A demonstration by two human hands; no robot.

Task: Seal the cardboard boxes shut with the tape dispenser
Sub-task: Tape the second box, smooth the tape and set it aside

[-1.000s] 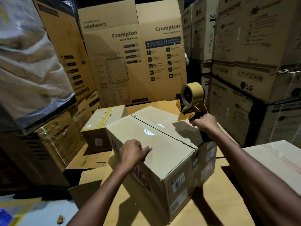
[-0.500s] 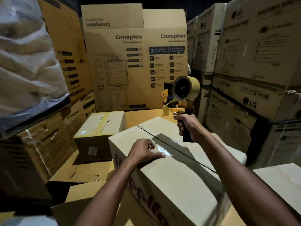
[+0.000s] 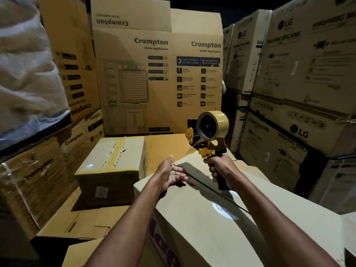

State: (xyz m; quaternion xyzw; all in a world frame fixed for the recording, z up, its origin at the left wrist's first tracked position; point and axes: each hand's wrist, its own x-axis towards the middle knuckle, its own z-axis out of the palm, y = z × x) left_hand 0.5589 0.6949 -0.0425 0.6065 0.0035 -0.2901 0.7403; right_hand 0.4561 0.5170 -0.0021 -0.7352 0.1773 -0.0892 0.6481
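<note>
Hands and tool above a carton top. We see a large brown cardboard box with purple lettering on its side [image 3: 212, 224] filling the foreground. Its two top flaps meet along a dark seam [image 3: 204, 185] that runs diagonally from the far left toward the near right. The right hand [image 3: 219, 170] is clenched round the black handle of a yellow pistol-grip tape dispenser carrying a roll of tan tape [image 3: 210, 135]. The dispenser stands upright over the far end of the box, roll uppermost, nose pointing left (whether the foot of the handle touches the cardboard we cannot tell). The left hand [image 3: 172, 173] is released, fingers straight and together, palm turned toward the dispenser. It lies at the far left edge of the box top, just beside the seam's far end; we cannot judge whether it touches the flap. To the left, near but apart, sits a smaller brown cardboard box with a strip of tan tape along its top [image 3: 113, 162] and a white label [image 3: 101, 191] on its near face. Both boxes rest on flattened cardboard sheets [image 3: 86, 226]. Behind them stands a tall open carton printed "Crompton" [image 3: 154, 78]. Stacked cartons marked "LG" [image 3: 300, 130] rise at the right, and a plastic-wrapped load [image 3: 25, 78] at the left.
</note>
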